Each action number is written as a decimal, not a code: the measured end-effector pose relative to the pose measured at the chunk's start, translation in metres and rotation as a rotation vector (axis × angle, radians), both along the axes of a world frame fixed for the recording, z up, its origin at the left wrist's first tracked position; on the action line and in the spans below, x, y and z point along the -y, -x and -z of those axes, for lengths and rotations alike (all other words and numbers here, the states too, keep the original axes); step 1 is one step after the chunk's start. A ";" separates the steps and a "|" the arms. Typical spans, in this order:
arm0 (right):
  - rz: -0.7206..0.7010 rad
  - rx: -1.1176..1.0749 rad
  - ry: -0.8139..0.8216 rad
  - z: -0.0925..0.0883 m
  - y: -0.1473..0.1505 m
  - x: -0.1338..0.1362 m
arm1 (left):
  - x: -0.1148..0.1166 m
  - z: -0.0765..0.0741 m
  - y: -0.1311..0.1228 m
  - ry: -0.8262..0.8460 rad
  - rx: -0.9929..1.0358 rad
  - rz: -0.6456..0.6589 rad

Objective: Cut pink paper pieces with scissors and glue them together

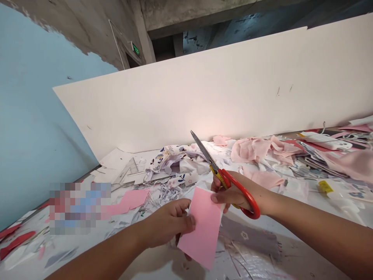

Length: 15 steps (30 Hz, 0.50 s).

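Well, left hand [167, 223] pinching pink sheet [204, 227], right hand [236, 194] holding scissors [253, 206] (blades [204, 149] clear)

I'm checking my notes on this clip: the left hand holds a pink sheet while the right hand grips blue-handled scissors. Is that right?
Not quite: the head view shows the scissors have red handles, not blue. The rest stands: the left hand holds the pink sheet and the right hand grips them.

Pixelated patch [80, 208], scissors [251, 206] half-hidden under right hand [236, 194]

Sewing workshop with heaped fabric scraps [256, 151]
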State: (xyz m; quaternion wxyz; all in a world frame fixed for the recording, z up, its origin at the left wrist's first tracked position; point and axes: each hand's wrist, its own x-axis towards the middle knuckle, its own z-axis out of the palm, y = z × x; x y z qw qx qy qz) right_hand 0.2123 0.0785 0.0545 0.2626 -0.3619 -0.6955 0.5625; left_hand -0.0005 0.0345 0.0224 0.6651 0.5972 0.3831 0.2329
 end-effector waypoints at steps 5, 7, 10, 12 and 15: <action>-0.020 0.035 -0.003 0.003 -0.002 -0.003 | -0.012 -0.010 -0.010 0.003 0.044 0.050; -0.015 0.033 -0.020 0.004 -0.003 -0.003 | -0.015 -0.010 -0.016 0.020 0.080 0.002; 0.023 0.064 -0.068 0.004 -0.004 -0.004 | -0.017 -0.004 -0.023 0.026 0.079 -0.062; 0.073 0.103 -0.103 0.003 -0.004 -0.004 | -0.019 0.001 -0.024 0.028 0.075 -0.089; 0.126 0.065 -0.148 0.004 -0.002 -0.004 | -0.022 0.008 -0.024 0.009 0.062 -0.164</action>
